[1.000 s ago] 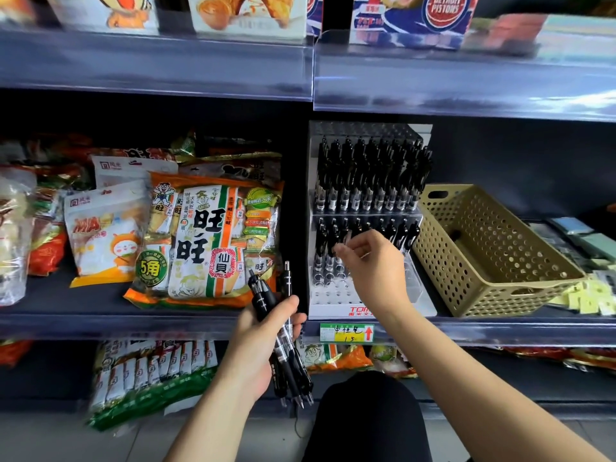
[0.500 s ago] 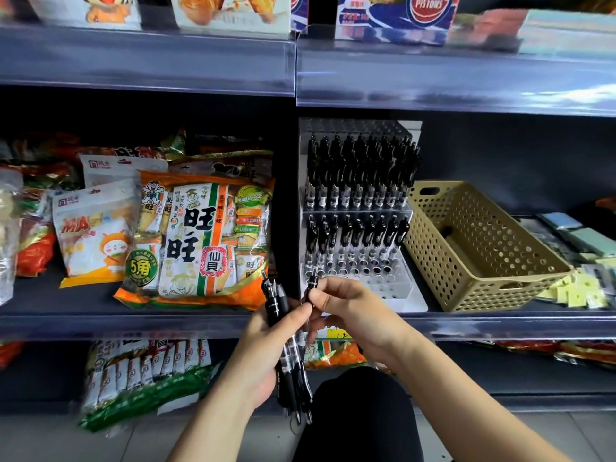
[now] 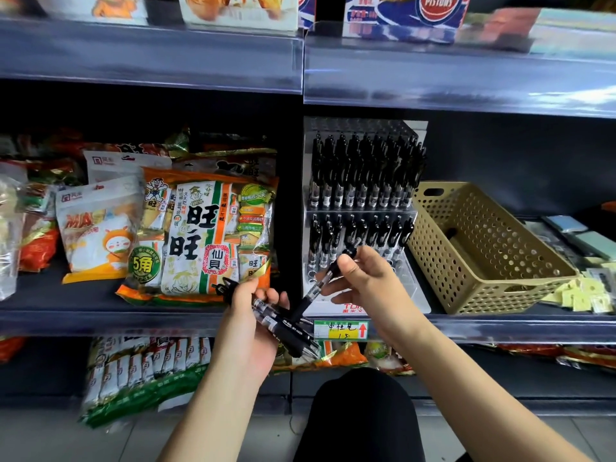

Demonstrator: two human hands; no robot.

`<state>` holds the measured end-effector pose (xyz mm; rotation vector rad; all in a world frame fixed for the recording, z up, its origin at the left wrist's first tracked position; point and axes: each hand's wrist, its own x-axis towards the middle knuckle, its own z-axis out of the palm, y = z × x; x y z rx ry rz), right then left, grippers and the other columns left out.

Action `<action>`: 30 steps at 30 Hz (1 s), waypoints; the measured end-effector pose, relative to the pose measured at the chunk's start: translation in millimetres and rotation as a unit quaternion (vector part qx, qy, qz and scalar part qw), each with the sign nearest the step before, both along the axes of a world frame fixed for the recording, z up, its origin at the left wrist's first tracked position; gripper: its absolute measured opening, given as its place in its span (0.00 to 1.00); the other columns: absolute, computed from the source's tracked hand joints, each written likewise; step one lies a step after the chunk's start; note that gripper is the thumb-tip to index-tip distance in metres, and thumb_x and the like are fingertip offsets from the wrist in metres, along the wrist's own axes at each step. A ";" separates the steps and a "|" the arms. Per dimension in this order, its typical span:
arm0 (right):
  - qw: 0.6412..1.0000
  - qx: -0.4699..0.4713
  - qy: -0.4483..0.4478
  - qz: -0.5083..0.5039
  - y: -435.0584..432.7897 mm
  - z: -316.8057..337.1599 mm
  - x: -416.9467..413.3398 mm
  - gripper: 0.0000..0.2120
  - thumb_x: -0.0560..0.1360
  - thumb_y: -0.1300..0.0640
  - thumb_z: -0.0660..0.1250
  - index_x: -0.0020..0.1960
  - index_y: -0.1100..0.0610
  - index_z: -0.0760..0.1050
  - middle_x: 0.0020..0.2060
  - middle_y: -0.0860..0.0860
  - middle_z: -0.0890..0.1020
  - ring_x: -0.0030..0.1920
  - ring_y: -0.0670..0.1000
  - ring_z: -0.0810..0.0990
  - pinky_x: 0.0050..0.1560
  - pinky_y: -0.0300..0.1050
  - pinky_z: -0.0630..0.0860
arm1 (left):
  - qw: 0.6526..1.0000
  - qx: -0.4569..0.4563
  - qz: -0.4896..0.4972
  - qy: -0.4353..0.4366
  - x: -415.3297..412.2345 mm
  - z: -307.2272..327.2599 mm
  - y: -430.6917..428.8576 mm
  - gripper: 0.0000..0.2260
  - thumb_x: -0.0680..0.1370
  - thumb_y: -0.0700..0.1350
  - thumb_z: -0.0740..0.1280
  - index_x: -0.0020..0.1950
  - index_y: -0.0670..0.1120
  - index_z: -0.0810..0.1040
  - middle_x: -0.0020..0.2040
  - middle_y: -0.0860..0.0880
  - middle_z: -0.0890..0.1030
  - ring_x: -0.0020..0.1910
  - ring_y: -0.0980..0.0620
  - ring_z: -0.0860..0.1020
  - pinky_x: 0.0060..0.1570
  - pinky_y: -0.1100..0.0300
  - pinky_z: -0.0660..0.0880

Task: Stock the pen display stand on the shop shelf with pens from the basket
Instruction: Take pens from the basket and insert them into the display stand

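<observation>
A clear tiered pen display stand sits on the middle shelf, its back row full of black pens and the second row holding several more. My left hand grips a bundle of black pens just below the shelf edge. My right hand pinches a single black pen by its upper end, tilted, in front of the stand's lower front rows. The tan perforated basket stands right of the stand and looks empty inside.
Snack bags fill the shelf left of the stand. A yellow price tag hangs on the shelf edge. Small packets and yellow notes lie right of the basket. More snacks sit on the lower shelf; my dark knee is below.
My right hand came back from the stand's second row to the bundle, took one pen out, and now lifts it toward the stand. The left hand has tilted its bundle.
</observation>
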<state>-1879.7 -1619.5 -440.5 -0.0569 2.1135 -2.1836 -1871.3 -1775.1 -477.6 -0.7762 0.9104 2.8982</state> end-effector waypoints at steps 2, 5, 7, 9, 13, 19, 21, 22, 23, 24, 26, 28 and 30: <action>0.999 -0.020 0.005 -0.042 3.3 2.9 -0.1 0.07 0.81 0.58 0.57 0.50 0.63 0.67 0.43 0.59 0.81 0.32 0.49 0.79 0.33 0.40 0.74 | 1.000 0.023 0.005 -0.016 0.2 -5.4 -5.3 0.08 0.78 0.44 0.63 0.40 0.44 0.70 0.29 0.52 0.69 0.29 0.56 0.73 0.36 0.59 0.79; 0.986 -0.006 0.061 -0.156 12.6 14.1 -4.6 0.06 0.79 0.56 0.60 0.46 0.58 0.68 0.38 0.55 0.80 0.31 0.48 0.78 0.33 0.41 0.75 | 0.999 0.036 0.022 -0.030 3.9 -10.5 -10.7 0.05 0.78 0.43 0.64 0.43 0.44 0.71 0.27 0.54 0.69 0.25 0.58 0.73 0.37 0.59 0.78; 0.970 0.035 0.114 -0.213 17.3 22.2 -10.0 0.06 0.78 0.56 0.63 0.44 0.55 0.68 0.36 0.56 0.80 0.30 0.48 0.79 0.34 0.44 0.78 | 0.999 0.027 0.018 -0.036 5.0 -12.8 -12.3 0.03 0.78 0.43 0.64 0.44 0.46 0.72 0.28 0.54 0.69 0.25 0.58 0.72 0.33 0.61 0.78; 0.955 0.084 0.156 -0.239 17.9 29.6 -16.4 0.06 0.77 0.55 0.65 0.43 0.55 0.69 0.36 0.56 0.82 0.32 0.49 0.81 0.37 0.46 0.80 | 0.999 0.014 0.016 -0.040 4.1 -13.0 -11.8 0.01 0.78 0.42 0.64 0.47 0.47 0.74 0.28 0.54 0.69 0.24 0.59 0.71 0.30 0.63 0.76; 0.930 0.182 0.190 -0.255 12.3 35.4 -30.9 0.09 0.74 0.52 0.68 0.39 0.51 0.70 0.35 0.53 0.82 0.38 0.52 0.83 0.41 0.47 0.80 | 0.999 -0.014 0.023 -0.038 1.7 -8.3 -9.3 0.05 0.79 0.41 0.62 0.51 0.47 0.76 0.28 0.54 0.68 0.23 0.59 0.67 0.29 0.65 0.71; 0.908 0.284 0.199 -0.235 4.9 25.7 -43.7 0.12 0.74 0.52 0.69 0.41 0.60 0.72 0.31 0.49 0.76 0.31 0.47 0.72 0.32 0.42 0.71 | 0.996 -0.085 0.011 -0.002 9.2 -10.2 -15.6 0.12 0.79 0.37 0.58 0.55 0.47 0.78 0.25 0.55 0.69 0.23 0.59 0.67 0.33 0.63 0.68; 0.909 0.293 0.188 -0.228 4.5 20.9 -47.0 0.12 0.74 0.51 0.69 0.41 0.59 0.72 0.31 0.48 0.75 0.30 0.46 0.70 0.30 0.40 0.69 | 0.993 -0.117 0.005 0.000 11.5 -10.4 -16.4 0.13 0.79 0.36 0.58 0.56 0.48 0.78 0.24 0.55 0.70 0.23 0.59 0.68 0.32 0.63 0.70; 0.910 0.299 0.183 -0.222 4.7 18.3 -48.6 0.12 0.74 0.51 0.69 0.41 0.59 0.72 0.31 0.48 0.75 0.30 0.46 0.70 0.30 0.39 0.68 | 0.992 -0.124 0.001 0.004 13.0 -10.8 -16.3 0.13 0.79 0.36 0.59 0.57 0.47 0.78 0.25 0.55 0.71 0.24 0.59 0.69 0.33 0.63 0.70; 0.909 0.308 0.180 -0.217 4.9 15.4 -50.0 0.12 0.74 0.51 0.69 0.41 0.59 0.72 0.31 0.49 0.76 0.30 0.47 0.71 0.30 0.39 0.69 | 0.992 -0.127 -0.002 0.007 14.5 -11.0 -16.3 0.13 0.78 0.36 0.60 0.58 0.46 0.79 0.26 0.54 0.71 0.25 0.58 0.69 0.34 0.62 0.70; 0.907 0.319 0.176 -0.212 5.5 12.7 -51.6 0.12 0.74 0.51 0.69 0.41 0.59 0.72 0.31 0.49 0.76 0.31 0.47 0.71 0.31 0.39 0.69 | 0.992 -0.128 -0.005 0.008 15.4 -11.3 -16.2 0.13 0.78 0.36 0.60 0.59 0.46 0.78 0.27 0.53 0.71 0.26 0.58 0.69 0.35 0.62 0.71; 0.902 0.347 0.166 -0.198 6.1 8.8 -53.6 0.13 0.73 0.51 0.69 0.40 0.59 0.72 0.31 0.51 0.77 0.30 0.49 0.72 0.30 0.40 0.69 | 0.992 -0.123 -0.014 0.008 16.5 -11.4 -15.9 0.14 0.78 0.36 0.60 0.61 0.45 0.78 0.31 0.51 0.70 0.29 0.56 0.70 0.36 0.61 0.72; 0.890 0.384 0.161 -0.184 6.0 5.8 -55.2 0.13 0.73 0.51 0.69 0.38 0.60 0.73 0.31 0.54 0.79 0.30 0.52 0.75 0.31 0.44 0.72 | 0.993 -0.113 -0.029 0.012 16.6 -10.6 -15.4 0.15 0.78 0.36 0.60 0.62 0.45 0.77 0.35 0.49 0.70 0.33 0.55 0.70 0.38 0.61 0.74; 0.879 0.417 0.154 -0.174 5.8 4.2 -56.5 0.14 0.74 0.51 0.69 0.37 0.60 0.74 0.30 0.56 0.80 0.31 0.56 0.77 0.34 0.47 0.74 | 0.993 -0.110 -0.040 0.015 16.6 -10.6 -15.5 0.15 0.78 0.36 0.60 0.63 0.45 0.76 0.36 0.48 0.71 0.34 0.54 0.71 0.39 0.60 0.74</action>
